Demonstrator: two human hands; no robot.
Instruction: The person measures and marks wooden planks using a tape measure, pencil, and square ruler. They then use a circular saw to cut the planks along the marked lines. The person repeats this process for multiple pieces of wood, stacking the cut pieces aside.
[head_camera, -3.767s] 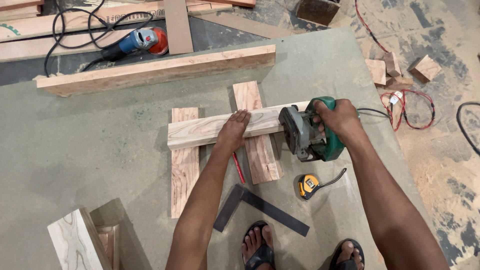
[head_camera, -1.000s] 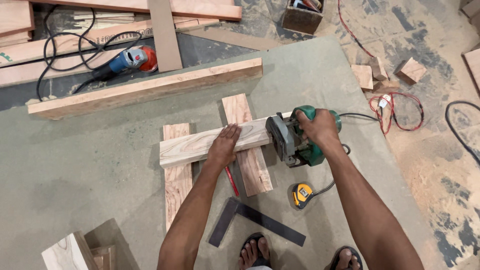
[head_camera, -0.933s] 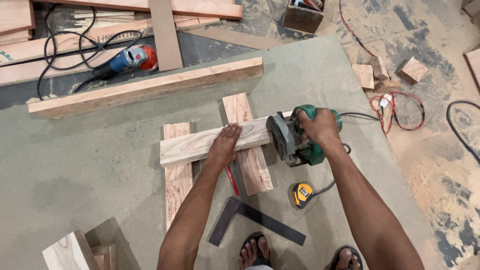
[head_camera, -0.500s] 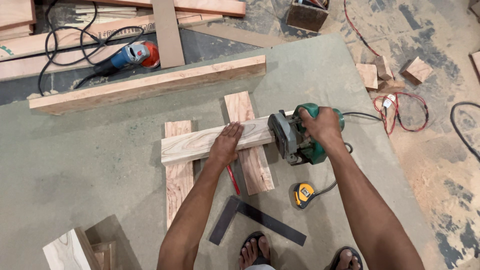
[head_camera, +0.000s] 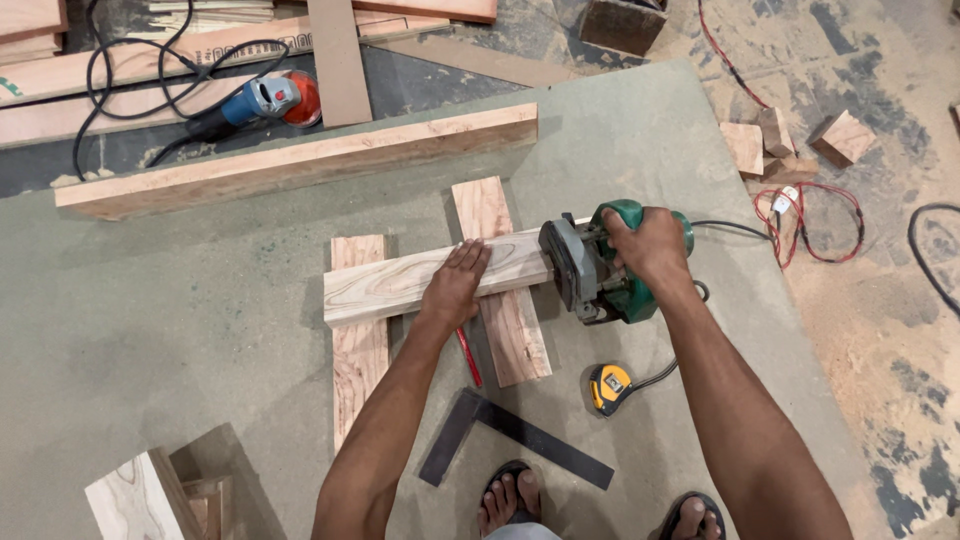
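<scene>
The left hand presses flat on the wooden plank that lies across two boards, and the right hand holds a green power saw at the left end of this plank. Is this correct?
Not quite. In the head view the left hand does press flat on the plank lying across two boards, and the right hand does hold the green power saw, but the saw is at the plank's right end, not its left.

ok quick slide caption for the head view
Left hand pins a plank across two boards while right hand grips a green saw at its end.

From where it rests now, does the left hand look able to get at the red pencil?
Probably yes: the left hand lies flat on the plank, and the red pencil lies uncovered just below the wrist, nothing between them.
</scene>
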